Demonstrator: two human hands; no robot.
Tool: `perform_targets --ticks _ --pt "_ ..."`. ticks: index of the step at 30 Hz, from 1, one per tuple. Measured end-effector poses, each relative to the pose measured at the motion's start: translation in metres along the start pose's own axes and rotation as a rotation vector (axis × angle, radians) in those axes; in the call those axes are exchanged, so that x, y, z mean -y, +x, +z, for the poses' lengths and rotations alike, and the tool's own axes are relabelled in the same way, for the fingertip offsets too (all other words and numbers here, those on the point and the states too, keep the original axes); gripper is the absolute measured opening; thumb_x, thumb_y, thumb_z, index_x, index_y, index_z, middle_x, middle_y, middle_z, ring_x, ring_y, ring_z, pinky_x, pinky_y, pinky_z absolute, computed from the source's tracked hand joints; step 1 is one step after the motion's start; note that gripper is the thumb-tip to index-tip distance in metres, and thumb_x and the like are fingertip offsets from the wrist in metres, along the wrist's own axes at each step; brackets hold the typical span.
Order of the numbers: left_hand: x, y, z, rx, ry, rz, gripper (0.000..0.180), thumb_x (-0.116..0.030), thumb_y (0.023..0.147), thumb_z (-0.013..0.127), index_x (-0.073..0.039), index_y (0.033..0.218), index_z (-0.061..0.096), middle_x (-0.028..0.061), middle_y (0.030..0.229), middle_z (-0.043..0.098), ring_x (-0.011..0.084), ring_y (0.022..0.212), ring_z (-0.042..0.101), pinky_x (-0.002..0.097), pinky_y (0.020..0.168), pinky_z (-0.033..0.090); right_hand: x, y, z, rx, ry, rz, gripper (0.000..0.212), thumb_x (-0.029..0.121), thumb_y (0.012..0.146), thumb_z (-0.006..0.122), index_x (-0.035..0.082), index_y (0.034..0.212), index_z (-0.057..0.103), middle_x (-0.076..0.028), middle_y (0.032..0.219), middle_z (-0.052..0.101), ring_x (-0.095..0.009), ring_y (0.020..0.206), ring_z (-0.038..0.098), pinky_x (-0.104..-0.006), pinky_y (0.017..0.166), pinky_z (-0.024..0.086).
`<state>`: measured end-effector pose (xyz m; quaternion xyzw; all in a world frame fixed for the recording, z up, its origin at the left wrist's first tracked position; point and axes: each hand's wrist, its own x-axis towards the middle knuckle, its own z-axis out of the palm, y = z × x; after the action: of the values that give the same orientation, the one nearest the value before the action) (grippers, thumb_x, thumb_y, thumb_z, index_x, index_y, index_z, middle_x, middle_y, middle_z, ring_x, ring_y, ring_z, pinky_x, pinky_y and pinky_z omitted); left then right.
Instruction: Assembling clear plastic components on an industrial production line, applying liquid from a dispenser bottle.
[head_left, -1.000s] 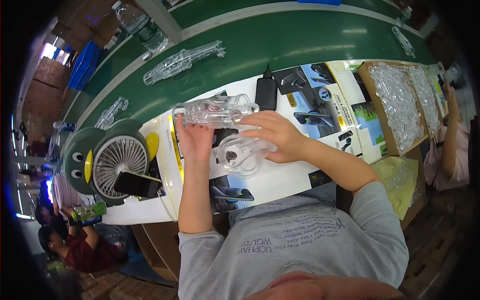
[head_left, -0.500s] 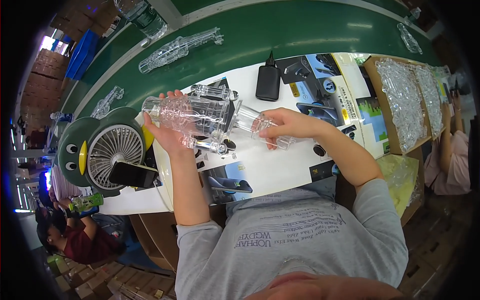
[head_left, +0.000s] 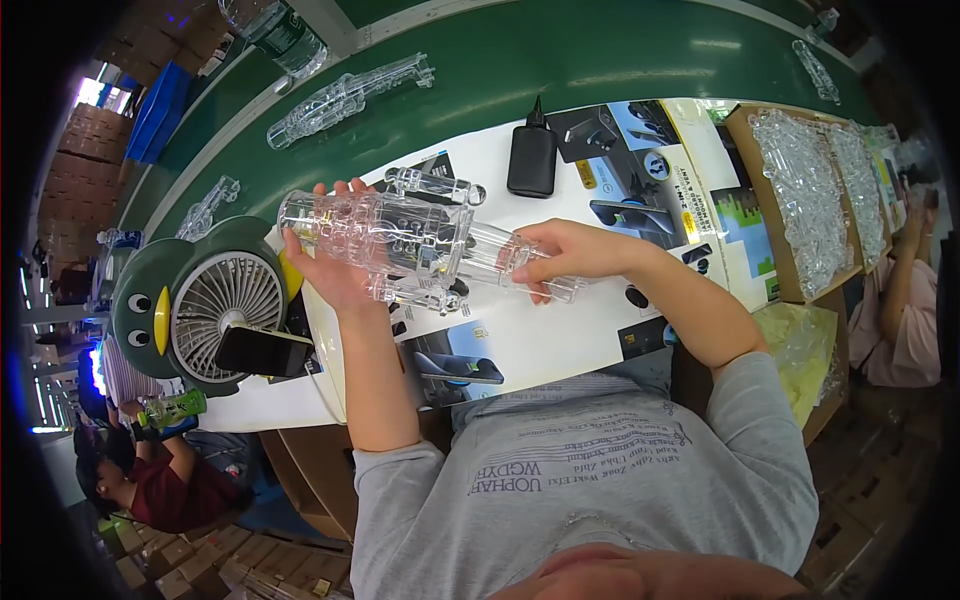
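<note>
My left hand is wrapped round a wide, ribbed clear plastic cylinder, lying sideways over the table. Shorter clear tubes run along its far and near sides. Between the fingers and thumb of my right hand is a narrower clear plastic tube. The tube's left end meets the right end of the cylinder; whether it sits inside cannot be made out through the clear plastic. Beyond my right hand, a black squeeze bottle with a pointed nozzle lies on the printed sheets.
A green animal-shaped fan stands at left, a phone leaning against it. Long clear plastic assemblies lie on the green surface behind. At right is a carton of clear parts. Other people work at both sides.
My right hand's tube has come against the cylinder's right end and straightened in line with it; before, a gap and an angle showed between them. The left hand keeps its hold.
</note>
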<state>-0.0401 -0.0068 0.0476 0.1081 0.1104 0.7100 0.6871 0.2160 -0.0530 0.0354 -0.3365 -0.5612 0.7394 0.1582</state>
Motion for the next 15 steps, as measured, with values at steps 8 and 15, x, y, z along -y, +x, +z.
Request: perform_targets --ticks 8,15 --pt "0.003 -0.004 0.002 0.058 0.039 -0.006 0.054 -0.045 0.08 0.05 -0.002 0.113 0.045 0.0163 0.105 0.05 0.0318 0.102 0.047 0.0443 0.098 0.034 -0.002 0.0 0.001 0.036 0.056 0.001 0.034 0.03 0.082 0.062 0.001 0.098 0.055 -0.007 0.071 0.06 -0.012 0.066 0.059 -0.0244 0.061 0.045" --pt "0.017 -0.001 0.001 0.027 0.237 0.086 0.048 -0.041 0.081 0.049 -0.004 0.111 0.043 0.0134 0.101 0.049 0.029 0.098 0.049 0.043 0.096 0.036 -0.002 -0.001 -0.001 -0.016 0.068 -0.021 0.033 0.026 0.081 0.064 0.001 0.099 0.056 -0.007 0.069 0.061 -0.012 0.062 0.06 -0.0233 0.057 0.045"
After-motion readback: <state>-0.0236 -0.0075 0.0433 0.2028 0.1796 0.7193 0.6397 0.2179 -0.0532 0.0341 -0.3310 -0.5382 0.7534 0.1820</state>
